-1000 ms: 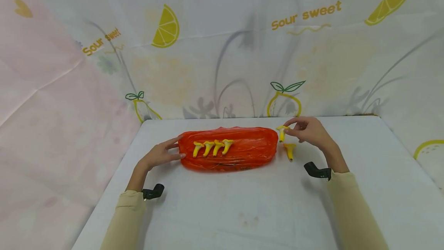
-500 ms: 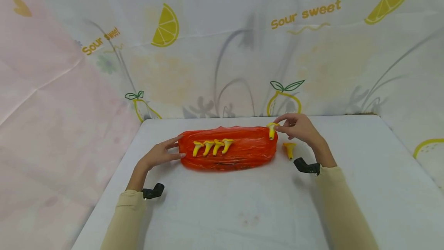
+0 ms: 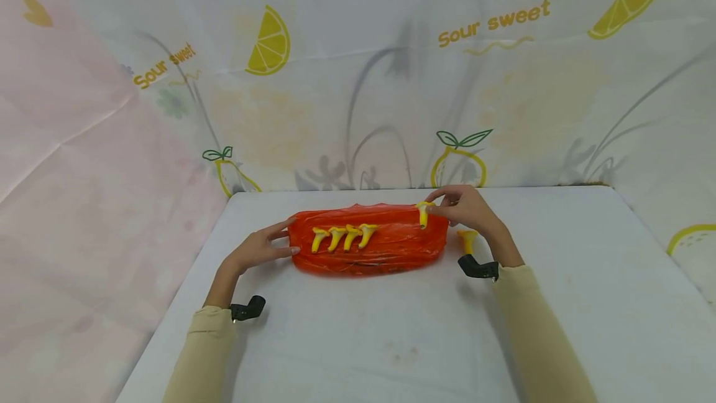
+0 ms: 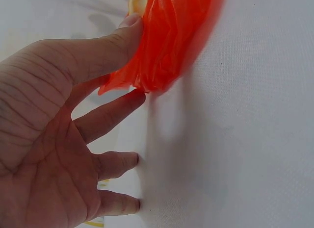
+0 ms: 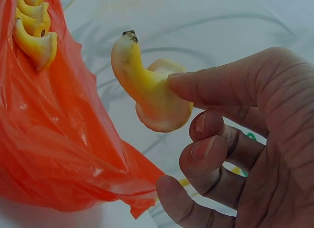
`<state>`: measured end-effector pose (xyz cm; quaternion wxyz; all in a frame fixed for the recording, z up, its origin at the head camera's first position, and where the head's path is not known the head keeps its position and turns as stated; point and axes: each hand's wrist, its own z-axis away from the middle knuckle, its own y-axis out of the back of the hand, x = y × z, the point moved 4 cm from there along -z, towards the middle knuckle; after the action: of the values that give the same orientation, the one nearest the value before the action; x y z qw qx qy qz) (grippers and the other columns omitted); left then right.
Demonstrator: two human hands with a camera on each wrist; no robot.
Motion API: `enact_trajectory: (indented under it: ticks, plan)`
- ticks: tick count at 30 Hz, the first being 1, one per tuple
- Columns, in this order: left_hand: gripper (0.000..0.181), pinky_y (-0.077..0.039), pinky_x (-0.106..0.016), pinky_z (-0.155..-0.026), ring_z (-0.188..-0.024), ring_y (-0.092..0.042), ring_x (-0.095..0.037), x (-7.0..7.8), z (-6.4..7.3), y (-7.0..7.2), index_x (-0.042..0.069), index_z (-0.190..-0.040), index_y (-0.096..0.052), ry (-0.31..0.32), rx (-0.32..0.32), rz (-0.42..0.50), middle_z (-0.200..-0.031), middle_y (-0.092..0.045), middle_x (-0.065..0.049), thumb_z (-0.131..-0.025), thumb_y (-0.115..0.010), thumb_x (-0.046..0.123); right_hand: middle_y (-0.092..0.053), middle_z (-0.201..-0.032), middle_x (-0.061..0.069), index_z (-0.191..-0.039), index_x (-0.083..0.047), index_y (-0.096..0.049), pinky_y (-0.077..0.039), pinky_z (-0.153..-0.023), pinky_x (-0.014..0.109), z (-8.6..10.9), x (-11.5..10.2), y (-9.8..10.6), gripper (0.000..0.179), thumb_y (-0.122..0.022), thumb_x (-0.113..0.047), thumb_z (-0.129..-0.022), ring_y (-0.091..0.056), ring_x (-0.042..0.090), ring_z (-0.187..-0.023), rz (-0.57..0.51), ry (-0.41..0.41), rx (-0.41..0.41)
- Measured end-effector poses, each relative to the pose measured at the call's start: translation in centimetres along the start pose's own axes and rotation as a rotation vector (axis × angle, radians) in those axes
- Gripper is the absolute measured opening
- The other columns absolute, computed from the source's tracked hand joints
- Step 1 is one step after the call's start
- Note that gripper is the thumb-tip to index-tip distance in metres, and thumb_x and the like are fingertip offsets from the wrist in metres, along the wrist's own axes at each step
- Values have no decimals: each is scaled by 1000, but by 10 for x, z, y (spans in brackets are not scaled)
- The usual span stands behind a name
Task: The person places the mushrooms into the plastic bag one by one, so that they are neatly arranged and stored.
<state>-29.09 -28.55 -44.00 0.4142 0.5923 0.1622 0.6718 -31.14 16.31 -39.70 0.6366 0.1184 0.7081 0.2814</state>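
Note:
A yellow trumpet-shaped mushroom (image 3: 423, 215) is pinched between the thumb and fingers of my right hand (image 3: 461, 207), over the right part of a red plastic bag (image 3: 391, 247). In the right wrist view this mushroom (image 5: 147, 90) hangs apart from the bag, its dark stem end up. Several more mushrooms (image 3: 350, 238) lie in a row on the bag's left half. My left hand (image 3: 257, 250) rests against the bag's left end, fingers extended; in the left wrist view the thumb and nearest fingers (image 4: 113, 113) touch the bag (image 4: 169, 41).
One loose mushroom (image 3: 467, 240) lies on the white table (image 3: 358, 334) right of the bag, partly hidden by the right wrist's black camera (image 3: 478, 267). Another camera (image 3: 248, 308) sits on the left wrist. A lemon-printed curtain (image 3: 358, 79) stands behind the table.
My right hand has carried the pinched mushroom leftward, from beside the bag's right end to over the bag. The left hand and the row of mushrooms have stayed in place.

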Motion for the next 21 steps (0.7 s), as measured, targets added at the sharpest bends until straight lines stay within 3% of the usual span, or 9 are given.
enact_trajectory:
  ticks: [13,21]
  plan:
    - [87,-42,-62,-99,-138,-34,-44,0,1,0,22,-156,-30,-3,2,-9,-149,-43,-20,-85,-73,49,-61,-84,26,-107,-7,-73,-54,-60,33,-7,-14,-12,23,-74,-21,-88,-54,28,-67,-30,40,-22]
    - [88,-44,-61,-98,-138,-35,-44,2,2,0,22,-157,-30,4,1,-11,-149,-43,-20,-85,-73,49,-59,-72,9,-103,-9,-74,-49,-55,29,-13,-22,-25,20,-75,-22,-88,-52,25,-62,-29,85,-25]
